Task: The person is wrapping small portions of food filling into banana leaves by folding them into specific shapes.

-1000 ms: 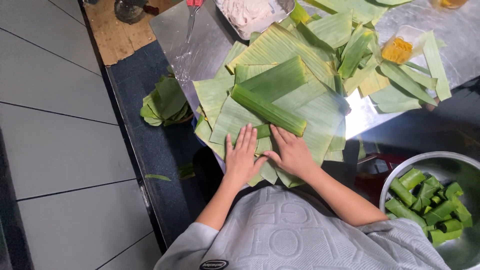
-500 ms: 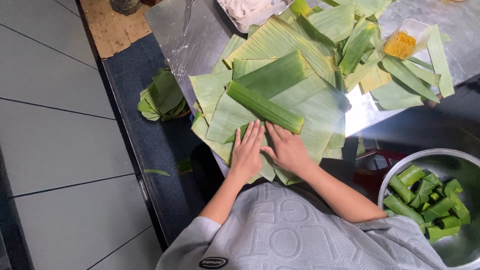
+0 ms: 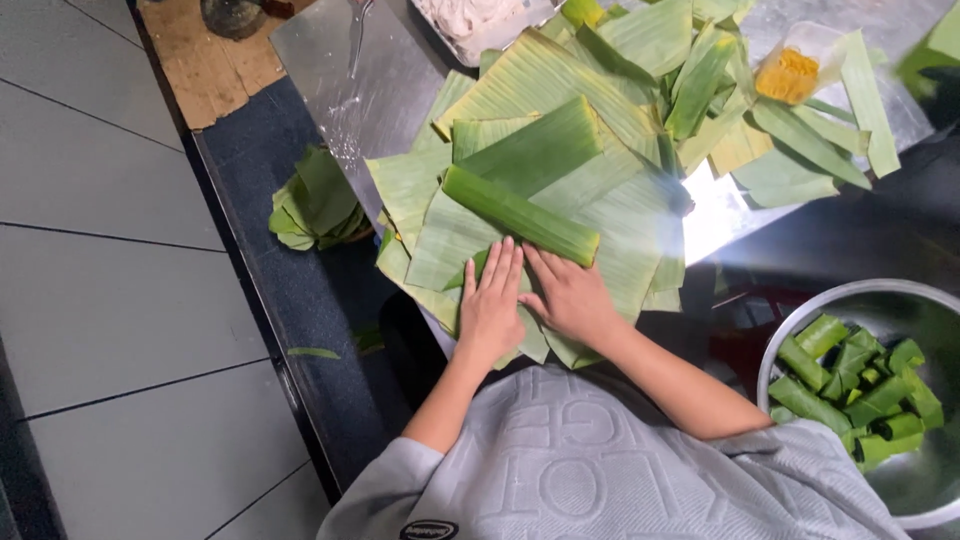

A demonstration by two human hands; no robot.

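both hands lie flat and open, side by side, on the near edge of the banana leaf stack [image 3: 600, 230]: left hand [image 3: 490, 305] and right hand [image 3: 570, 298] with fingertips touching the near side of the rolled leaf parcel [image 3: 520, 215], gripping nothing. the roll lies slantwise across the stack on the metal table [image 3: 390, 90]. compared with half a second ago the hands sit closer to the roll, fingers pushed further forward. at near right, a metal bowl [image 3: 800, 310] holds finished green rolls [image 3: 860, 385]. far right, a small tub of yellow filling [image 3: 790, 72] sits among loose leaf strips.
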